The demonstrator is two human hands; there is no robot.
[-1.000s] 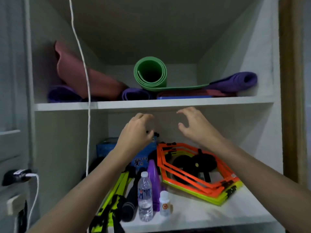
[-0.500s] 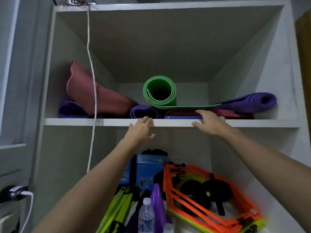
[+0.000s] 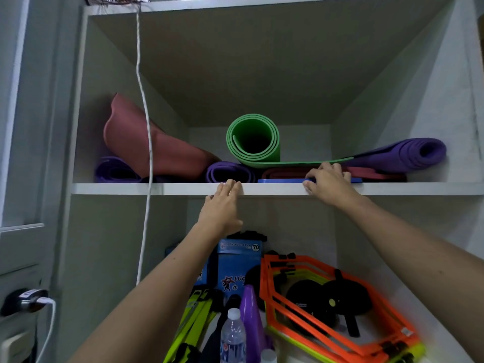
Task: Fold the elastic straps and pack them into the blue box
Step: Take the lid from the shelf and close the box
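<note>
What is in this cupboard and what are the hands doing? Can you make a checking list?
Surface: white upper shelf, holding rolled mats.
Job's things: flat blue item, maybe the blue box, under a dark red band; cannot tell for sure.
Clutter: green mat, purple mat, pink mat; below, orange hexagon rings, water bottle, blue carton.
Hands: left hand flat against the shelf edge; right hand curled on the blue item.
Cables: white cord hanging down; charger cable plugged in at left.
Surroundings: white cupboard walls.
</note>
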